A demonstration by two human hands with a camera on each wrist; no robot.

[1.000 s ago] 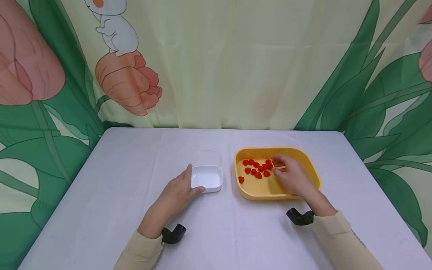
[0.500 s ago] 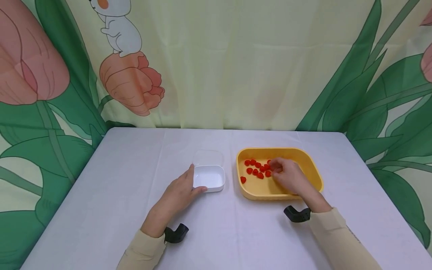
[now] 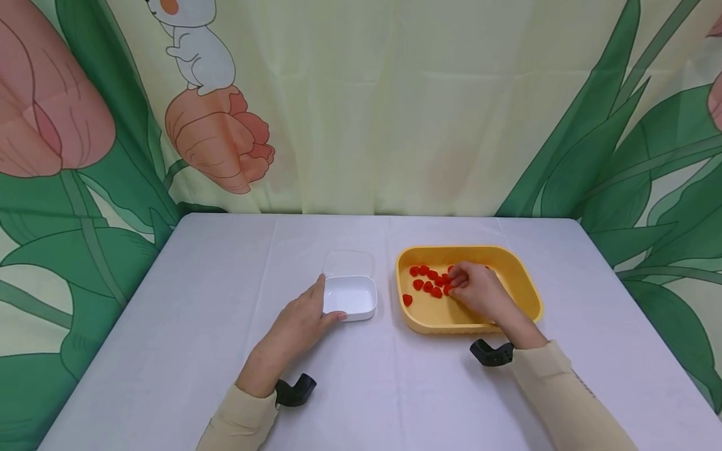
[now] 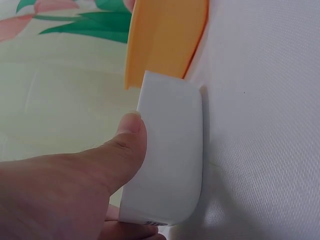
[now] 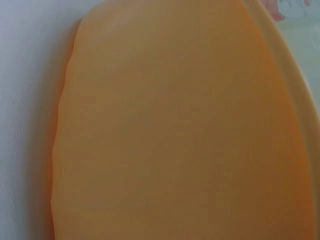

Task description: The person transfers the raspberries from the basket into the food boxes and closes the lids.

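Observation:
A small white box (image 3: 350, 295) with a clear lid (image 3: 348, 263) folded back stands left of centre in the head view. My left hand (image 3: 299, 316) grips it, thumb on the near wall and fingers at the left side; the left wrist view shows the thumb against the white wall. My right hand (image 3: 479, 289) reaches into a yellow tray (image 3: 507, 307), its curled fingertips down among several small red berry-like pieces (image 3: 437, 292). The hand hides whether a piece is between finger and thumb. Only the tray wall (image 5: 185, 125) fills the right wrist view.
A white cloth (image 3: 361, 388) covers the table under the box and tray. Behind its far edge hangs a printed curtain (image 3: 372, 113) with tulips and a rabbit. The tray's raised rim stands between my right wrist and the red pieces.
My right hand has moved slightly left and its fingers have drawn closer together, down onto the red pieces. The left hand and the white box stay in place.

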